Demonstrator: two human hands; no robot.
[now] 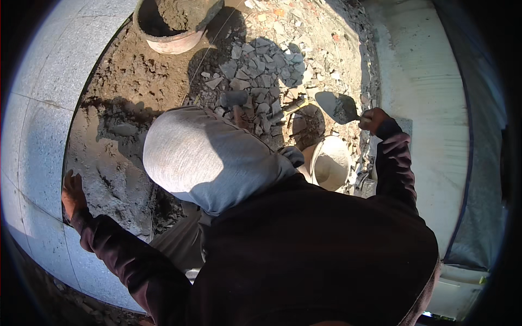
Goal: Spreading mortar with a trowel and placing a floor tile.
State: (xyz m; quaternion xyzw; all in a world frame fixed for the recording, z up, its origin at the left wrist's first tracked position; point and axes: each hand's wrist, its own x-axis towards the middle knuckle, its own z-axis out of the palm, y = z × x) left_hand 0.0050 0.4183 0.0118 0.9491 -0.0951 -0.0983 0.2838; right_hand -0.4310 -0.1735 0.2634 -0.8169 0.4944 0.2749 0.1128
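My right hand [373, 120], at the end of a dark sleeve, grips the handle of a trowel [338, 106]. Some grey material lies on the trowel's blade, which is held out over the rubble near the pale wall. Far to the left, my left hand [73, 193] has its fingers apart at the edge of the speckled grey tiles [41, 157]. It touches or hovers just by that edge; I cannot tell which. Beside the tiles spreads a bed of wet grey mortar [117, 168]. Grey cloth [212, 157], seemingly over my bent knee, hides the ground between my arms.
A round tub [175, 45] with mortar inside stands at the far left. A pale bucket [331, 163] sits below the trowel. A dark-headed mallet [234, 98] lies on broken rubble [261, 65]. A pale wall or panel [424, 108] bounds the right side.
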